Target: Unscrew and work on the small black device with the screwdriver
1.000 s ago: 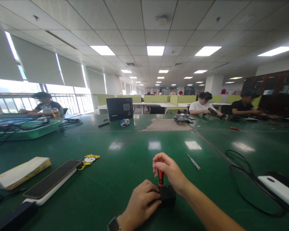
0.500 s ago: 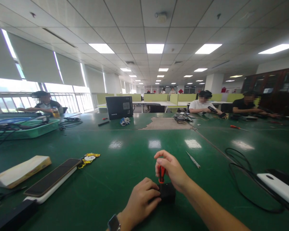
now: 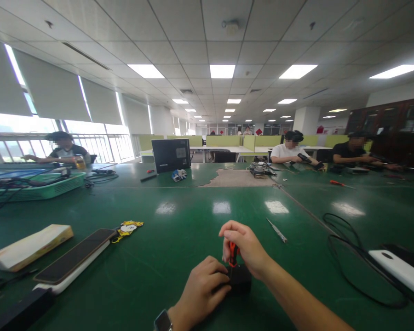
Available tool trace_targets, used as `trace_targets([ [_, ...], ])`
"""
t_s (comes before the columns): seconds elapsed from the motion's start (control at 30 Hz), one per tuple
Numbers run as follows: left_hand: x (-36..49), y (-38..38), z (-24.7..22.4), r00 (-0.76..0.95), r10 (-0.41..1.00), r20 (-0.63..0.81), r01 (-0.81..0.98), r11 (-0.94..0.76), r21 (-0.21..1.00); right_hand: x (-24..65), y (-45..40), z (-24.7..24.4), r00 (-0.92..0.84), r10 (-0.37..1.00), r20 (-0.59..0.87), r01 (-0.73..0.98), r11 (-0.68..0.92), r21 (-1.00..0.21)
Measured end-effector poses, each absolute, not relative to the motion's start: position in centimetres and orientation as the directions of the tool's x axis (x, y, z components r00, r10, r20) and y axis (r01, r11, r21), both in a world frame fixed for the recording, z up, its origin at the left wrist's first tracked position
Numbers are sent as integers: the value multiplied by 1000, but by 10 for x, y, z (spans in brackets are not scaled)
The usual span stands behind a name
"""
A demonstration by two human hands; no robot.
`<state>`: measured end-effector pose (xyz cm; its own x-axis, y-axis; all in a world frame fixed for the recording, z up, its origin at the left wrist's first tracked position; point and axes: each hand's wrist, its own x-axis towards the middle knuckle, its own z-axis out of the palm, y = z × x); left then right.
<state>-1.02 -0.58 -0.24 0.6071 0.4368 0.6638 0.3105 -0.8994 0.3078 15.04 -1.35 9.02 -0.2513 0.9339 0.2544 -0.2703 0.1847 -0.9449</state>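
A small black box-like block (image 3: pixel 240 279) rests on the green table, low in the middle of the view. My left hand (image 3: pixel 207 282) grips its left side with the fingers closed on it; a watch (image 3: pixel 163 320) is on that wrist. My right hand (image 3: pixel 245 246) is wrapped round the top of a red and black screwdriver (image 3: pixel 233 253). The screwdriver stands upright with its lower end at the top of the block. Its tip is too small and dark to make out. Beyond my right hand lies a thin silver pen-like tool (image 3: pixel 277 230).
On the left lie a phone (image 3: pixel 76 255) on a white case, a tissue pack (image 3: pixel 31 247) and a green basket (image 3: pixel 55 188). A black computer case (image 3: pixel 171 155) stands at the back. Black cable (image 3: pixel 340 266) loops at right. Several people sit around the table.
My right hand and the screwdriver have shifted slightly down toward the block. My left hand stays where it was on the block.
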Motion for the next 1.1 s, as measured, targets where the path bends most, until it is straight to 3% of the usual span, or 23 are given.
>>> trace_targets([
  [0.17, -10, -8, -1, 593, 535, 602, 368, -845, 388, 151, -17, 94, -359, 891, 276, -336, 153, -929],
  [0.3, -11, -7, 1, 593, 575, 564, 379, -817, 434, 175, -8, 105, -189, 944, 272, -314, 204, -927],
  [0.37, -15, -3, 2, 559, 610, 561, 432, -792, 431, 200, 4, 109, -84, 959, 271, -94, 264, -960],
  [0.43, -22, 4, 1, 495, 668, 556, 519, -740, 427, 231, 21, 107, 26, 945, 327, 317, 302, -899],
  [0.47, -26, 8, 0, 453, 701, 551, 566, -704, 429, 248, 30, 103, 75, 930, 361, 533, 269, -802],
  [0.53, -34, 17, -2, 371, 760, 533, 648, -623, 437, 282, 47, 88, 230, 915, 330, 806, 10, -592],
  [0.63, -40, 26, -4, 297, 837, 459, 726, -511, 461, 324, 64, 56, 396, 911, 116, 861, -325, -391],
  [0.73, -39, 30, -2, 302, 872, 385, 746, -467, 475, 351, 68, 28, 435, 896, -85, 840, -439, -320],
  [0.97, -37, 32, 5, 313, 897, 314, 738, -437, 514, 344, 60, 30, 210, 943, -258, 859, -304, -412],
  [1.03, -38, 34, 4, 313, 893, 324, 733, -444, 516, 324, 56, 45, 36, 954, -297, 855, -183, -485],
  [1.1, -39, 34, 3, 306, 893, 330, 732, -442, 518, 300, 48, 63, -290, 908, -301, 792, 52, -608],
])
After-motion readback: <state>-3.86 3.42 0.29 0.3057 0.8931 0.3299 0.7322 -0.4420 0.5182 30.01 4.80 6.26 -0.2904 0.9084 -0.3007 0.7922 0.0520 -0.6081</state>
